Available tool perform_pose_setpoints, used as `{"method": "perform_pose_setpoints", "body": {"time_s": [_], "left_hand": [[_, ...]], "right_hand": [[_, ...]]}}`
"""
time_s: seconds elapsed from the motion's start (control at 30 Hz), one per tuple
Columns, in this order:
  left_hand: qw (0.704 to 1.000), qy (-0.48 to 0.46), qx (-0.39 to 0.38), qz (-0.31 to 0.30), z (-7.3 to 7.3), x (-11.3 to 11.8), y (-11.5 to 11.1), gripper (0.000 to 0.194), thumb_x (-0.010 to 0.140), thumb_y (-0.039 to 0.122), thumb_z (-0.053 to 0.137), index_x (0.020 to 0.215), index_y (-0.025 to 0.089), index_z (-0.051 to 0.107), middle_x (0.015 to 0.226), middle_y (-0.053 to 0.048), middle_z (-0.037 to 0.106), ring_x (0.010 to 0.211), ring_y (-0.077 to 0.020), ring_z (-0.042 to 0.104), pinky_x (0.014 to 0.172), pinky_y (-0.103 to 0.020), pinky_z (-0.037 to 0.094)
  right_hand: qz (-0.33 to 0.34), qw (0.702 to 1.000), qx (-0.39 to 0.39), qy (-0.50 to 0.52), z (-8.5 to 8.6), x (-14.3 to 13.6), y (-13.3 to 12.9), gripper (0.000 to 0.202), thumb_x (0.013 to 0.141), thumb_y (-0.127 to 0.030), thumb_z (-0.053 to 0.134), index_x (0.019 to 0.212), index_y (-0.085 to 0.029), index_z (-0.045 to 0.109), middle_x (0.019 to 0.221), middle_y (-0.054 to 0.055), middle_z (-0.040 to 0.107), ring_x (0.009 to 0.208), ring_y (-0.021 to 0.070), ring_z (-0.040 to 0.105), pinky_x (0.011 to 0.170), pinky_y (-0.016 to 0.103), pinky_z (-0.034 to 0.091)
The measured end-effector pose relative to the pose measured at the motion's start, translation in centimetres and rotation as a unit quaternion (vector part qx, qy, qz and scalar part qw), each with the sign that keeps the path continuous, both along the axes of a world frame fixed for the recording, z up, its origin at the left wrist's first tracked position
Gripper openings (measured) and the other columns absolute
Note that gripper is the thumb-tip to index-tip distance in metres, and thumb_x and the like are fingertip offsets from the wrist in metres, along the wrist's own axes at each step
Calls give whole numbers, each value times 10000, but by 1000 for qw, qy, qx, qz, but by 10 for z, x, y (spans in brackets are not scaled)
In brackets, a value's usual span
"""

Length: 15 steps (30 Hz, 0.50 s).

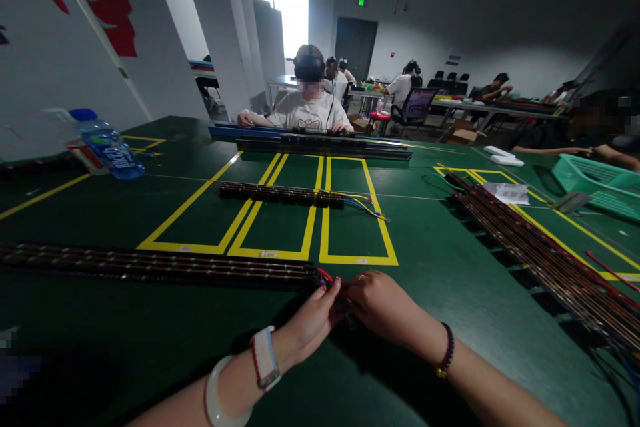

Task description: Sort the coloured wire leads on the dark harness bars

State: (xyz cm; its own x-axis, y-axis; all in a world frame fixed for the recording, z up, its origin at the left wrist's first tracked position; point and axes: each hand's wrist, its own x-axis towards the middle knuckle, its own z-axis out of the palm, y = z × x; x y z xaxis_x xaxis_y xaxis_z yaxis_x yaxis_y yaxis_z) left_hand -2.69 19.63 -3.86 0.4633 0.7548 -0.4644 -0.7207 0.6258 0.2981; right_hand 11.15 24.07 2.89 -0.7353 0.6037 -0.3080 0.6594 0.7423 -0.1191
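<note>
A long black rail with copper-coloured strips point(165, 265) lies along the left of the green table. Coloured wires point(326, 276), red among them, come out of its right end. My left hand point(317, 313) is closed on these wires, thumb on top. Close beside it, my right hand point(380, 300) has its fingers pinched together at the same bundle. Something small and dark hangs below the fingers, too unclear to name. Further forward, a shorter black rail point(280, 193) with yellow and blue wires point(367, 205) lies across the yellow-taped boxes.
Several more copper-striped rails point(540, 253) lie at the right. A green basket point(600, 183) and a paper slip point(507, 193) are beyond them. A water bottle point(107, 143) lies tilted at the left. Across the table a person point(310, 103) sits behind long dark rails point(325, 145).
</note>
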Motion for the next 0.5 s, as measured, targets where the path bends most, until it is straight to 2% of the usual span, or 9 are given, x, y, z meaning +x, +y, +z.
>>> {"method": "perform_pose_setpoints", "body": {"time_s": [0.13, 0.27, 0.4, 0.5], "left_hand": [[999, 20, -39, 8, -1, 1, -1, 202, 829, 270, 605, 913, 124, 493, 979, -72, 618, 965, -161, 598, 894, -328, 448], [997, 21, -75, 18, 0, 2, -1, 81, 889, 179, 500, 942, 118, 496, 960, -72, 622, 916, -136, 607, 877, -306, 453], [999, 8, -40, 29, 2, 4, -1, 124, 874, 205, 535, 954, 112, 519, 988, -82, 624, 946, -144, 598, 907, -314, 437], [1000, 15, -3, 25, 4, 4, -2, 202, 844, 267, 586, 975, 120, 539, 999, -77, 630, 988, -148, 586, 934, -303, 416]], "right_hand": [[32, 997, 58, -39, 4, -6, -10, 138, 812, -213, 565, 896, -140, 646, 816, 60, 576, 722, 119, 490, 697, 255, 354], [40, 994, 93, -51, 8, -6, -7, 81, 805, -137, 552, 794, -127, 632, 752, 64, 547, 708, 109, 473, 682, 248, 335], [-45, 994, 103, -11, 8, -4, -2, 171, 858, -275, 545, 814, -122, 607, 781, 62, 541, 710, 112, 481, 674, 248, 330], [-99, 993, 58, -18, 6, -3, 0, 263, 874, -357, 527, 802, -116, 602, 778, 59, 548, 682, 102, 477, 627, 230, 294]]}}
